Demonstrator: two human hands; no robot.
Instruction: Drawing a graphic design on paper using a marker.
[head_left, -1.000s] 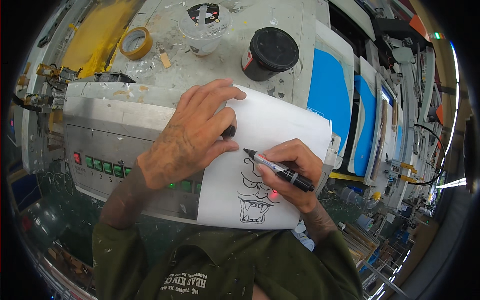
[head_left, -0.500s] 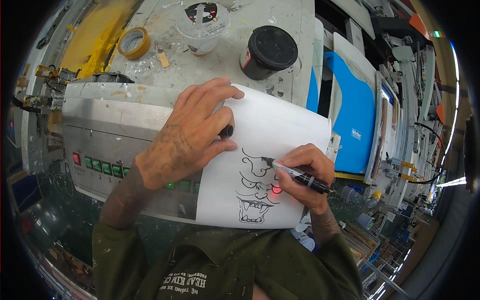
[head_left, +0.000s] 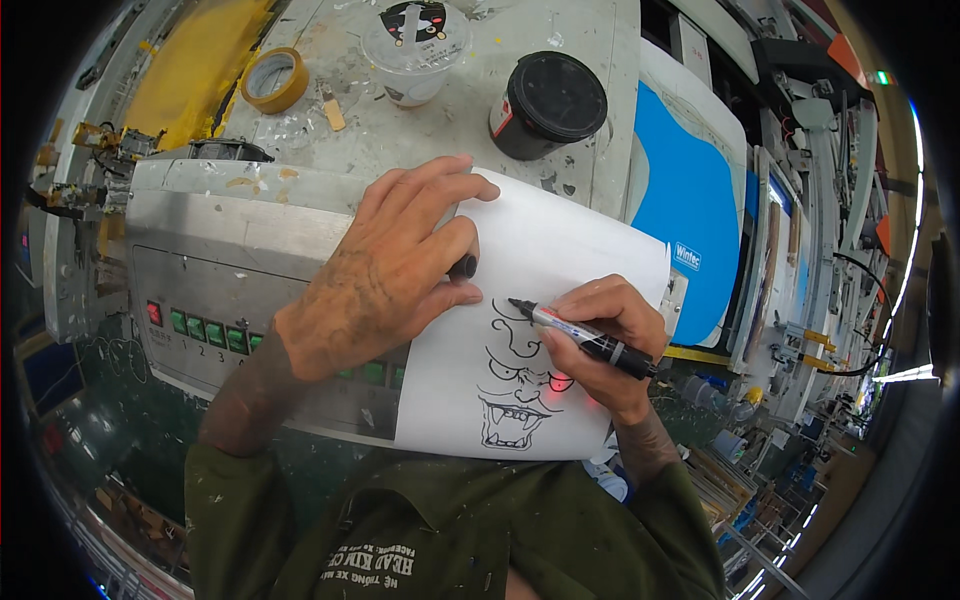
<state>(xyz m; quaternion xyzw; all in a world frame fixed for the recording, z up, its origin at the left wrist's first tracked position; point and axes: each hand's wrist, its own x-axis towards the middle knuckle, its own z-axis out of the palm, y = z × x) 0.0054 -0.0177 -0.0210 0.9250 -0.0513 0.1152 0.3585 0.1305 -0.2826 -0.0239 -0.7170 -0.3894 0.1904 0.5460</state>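
Well, on my feed the right hand (head_left: pixel 608 338) gripped a marker (head_left: pixel 592 342), the left hand (head_left: pixel 395 265) clasped a black cap (head_left: pixel 463 267); the white paper (head_left: pixel 590 235) bore a fanged face (head_left: pixel 512 425).

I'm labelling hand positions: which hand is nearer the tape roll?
Left. In the picture, the left hand is below and right of the tape roll; the right hand, holding the marker, is farther that way.

My shirt (head_left: pixel 440 500) bears white lettering (head_left: pixel 368 567), my marker (head_left: pixel 590 341) small print; numbers (head_left: pixel 203 353) sit under green switches (head_left: pixel 214 333), a word (head_left: pixel 687 257) on the blue board (head_left: pixel 690 195).
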